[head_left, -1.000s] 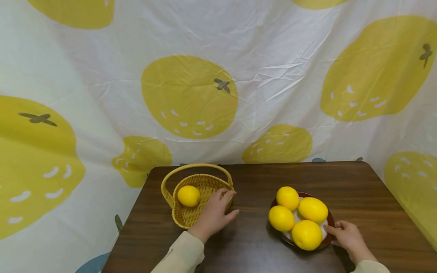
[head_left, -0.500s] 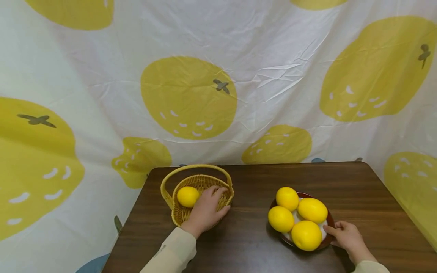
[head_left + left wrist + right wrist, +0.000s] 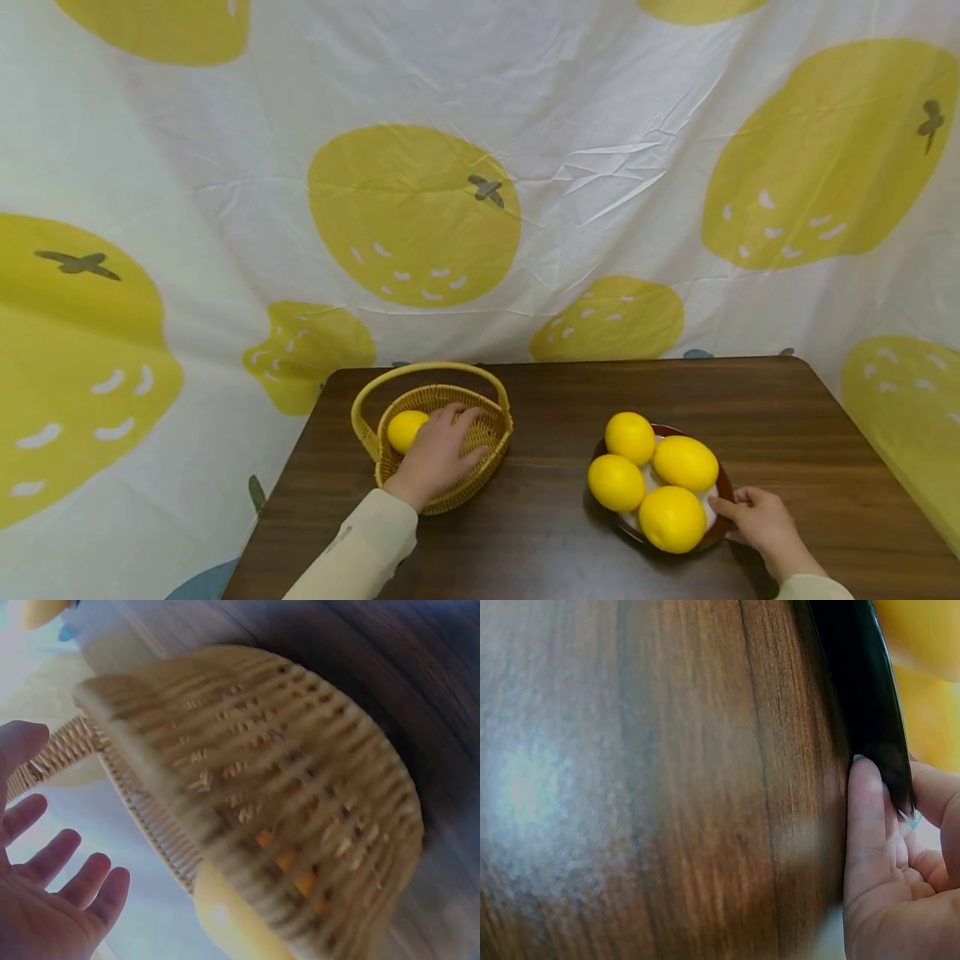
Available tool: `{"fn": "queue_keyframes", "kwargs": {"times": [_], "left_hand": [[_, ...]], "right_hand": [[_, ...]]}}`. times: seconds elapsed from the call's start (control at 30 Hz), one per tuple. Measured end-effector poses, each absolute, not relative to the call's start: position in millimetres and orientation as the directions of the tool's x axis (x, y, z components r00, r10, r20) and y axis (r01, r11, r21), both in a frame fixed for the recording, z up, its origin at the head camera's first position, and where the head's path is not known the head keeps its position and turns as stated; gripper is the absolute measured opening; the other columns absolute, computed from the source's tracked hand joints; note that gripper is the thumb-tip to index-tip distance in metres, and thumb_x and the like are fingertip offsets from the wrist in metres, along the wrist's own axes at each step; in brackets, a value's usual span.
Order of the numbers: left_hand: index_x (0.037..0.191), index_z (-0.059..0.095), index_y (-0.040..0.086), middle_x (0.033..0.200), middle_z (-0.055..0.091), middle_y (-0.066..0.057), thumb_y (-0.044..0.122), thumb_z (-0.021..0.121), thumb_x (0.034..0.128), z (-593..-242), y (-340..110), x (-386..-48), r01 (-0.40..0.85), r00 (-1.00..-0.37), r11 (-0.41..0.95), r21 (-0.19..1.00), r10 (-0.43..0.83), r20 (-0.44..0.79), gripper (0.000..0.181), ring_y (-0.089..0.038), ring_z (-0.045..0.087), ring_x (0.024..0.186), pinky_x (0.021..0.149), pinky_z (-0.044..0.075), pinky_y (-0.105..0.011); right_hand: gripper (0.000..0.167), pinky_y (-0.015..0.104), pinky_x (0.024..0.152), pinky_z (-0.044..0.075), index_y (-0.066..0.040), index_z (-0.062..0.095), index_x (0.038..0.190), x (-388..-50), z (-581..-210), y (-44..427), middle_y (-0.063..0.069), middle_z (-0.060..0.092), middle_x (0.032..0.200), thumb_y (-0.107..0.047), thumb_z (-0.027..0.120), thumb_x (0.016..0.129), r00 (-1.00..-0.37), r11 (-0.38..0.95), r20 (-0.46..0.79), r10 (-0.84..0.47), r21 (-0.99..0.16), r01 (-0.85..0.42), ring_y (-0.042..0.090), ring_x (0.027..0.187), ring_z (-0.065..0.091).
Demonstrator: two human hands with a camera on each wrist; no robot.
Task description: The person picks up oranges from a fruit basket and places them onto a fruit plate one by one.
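Observation:
A wicker basket (image 3: 456,498) with a tall handle stands at the table's left, one lemon (image 3: 406,430) inside it. Over the basket's opening hovers my left hand (image 3: 437,454), partly covering that lemon. In the left wrist view its fingers are spread and loosely bent, holding nothing, above the rim of the basket (image 3: 285,772). On the right, several lemons (image 3: 686,463) lie on a dark red plate (image 3: 725,490) with a white inside. My right hand (image 3: 768,529) pinches the plate's right edge, thumb on top and fingers beneath, as the right wrist view shows.
Both containers rest on a dark wooden table (image 3: 551,542), with a strip of tabletop between them. Behind and beside the table hangs a pale cloth (image 3: 585,225) printed with large lemons.
My left hand has shifted left, from the basket's right rim to over its middle, now covering part of the lemon. The right hand and plate stay put.

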State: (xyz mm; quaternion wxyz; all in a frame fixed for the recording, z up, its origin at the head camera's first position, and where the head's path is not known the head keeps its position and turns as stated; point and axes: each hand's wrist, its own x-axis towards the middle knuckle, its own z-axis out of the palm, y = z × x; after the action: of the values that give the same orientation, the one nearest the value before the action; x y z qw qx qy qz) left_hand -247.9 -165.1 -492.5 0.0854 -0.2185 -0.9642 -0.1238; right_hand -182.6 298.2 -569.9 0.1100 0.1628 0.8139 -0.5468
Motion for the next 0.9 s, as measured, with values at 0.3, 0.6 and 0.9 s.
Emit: {"fn": "queue_keyframes", "kwargs": {"times": [0.3,0.6,0.9], "left_hand": [[0.142,0.054,0.014,0.140,0.055,-0.017,0.041,0.071,0.0939,-491,-177,-257,0.422,-0.898,0.905,0.058,0.409,0.161,0.057,-0.041,0.053,0.127,0.101,0.049,-0.056],[0.145,0.052,0.016,0.146,0.051,-0.017,0.042,0.070,0.0944,-488,-184,-264,0.374,-0.926,0.926,0.045,0.370,0.080,0.060,-0.041,0.048,0.133,0.105,0.045,-0.059],[0.149,0.049,0.019,0.153,0.042,-0.017,0.039,0.072,0.0924,-484,-190,-270,0.278,-0.954,0.958,0.076,0.284,-0.091,0.064,-0.044,0.036,0.142,0.110,0.033,-0.066]], "right_hand": [[0.063,0.032,0.072,0.061,0.020,0.043,0.126,-182,-569,299,0.031,0.058,0.112,-0.029,0.068,0.096,-0.924,0.375,-0.358,0.135,-0.845,0.382,0.013,0.081,0.065],[0.060,0.032,0.073,0.061,0.020,0.045,0.125,-184,-569,298,0.027,0.061,0.109,-0.028,0.068,0.097,-0.923,0.361,-0.361,0.131,-0.850,0.383,0.013,0.083,0.065],[0.053,0.031,0.071,0.060,0.018,0.049,0.119,-183,-569,299,0.020,0.064,0.102,-0.027,0.067,0.097,-0.923,0.364,-0.361,0.135,-0.848,0.385,0.014,0.081,0.064]]}}
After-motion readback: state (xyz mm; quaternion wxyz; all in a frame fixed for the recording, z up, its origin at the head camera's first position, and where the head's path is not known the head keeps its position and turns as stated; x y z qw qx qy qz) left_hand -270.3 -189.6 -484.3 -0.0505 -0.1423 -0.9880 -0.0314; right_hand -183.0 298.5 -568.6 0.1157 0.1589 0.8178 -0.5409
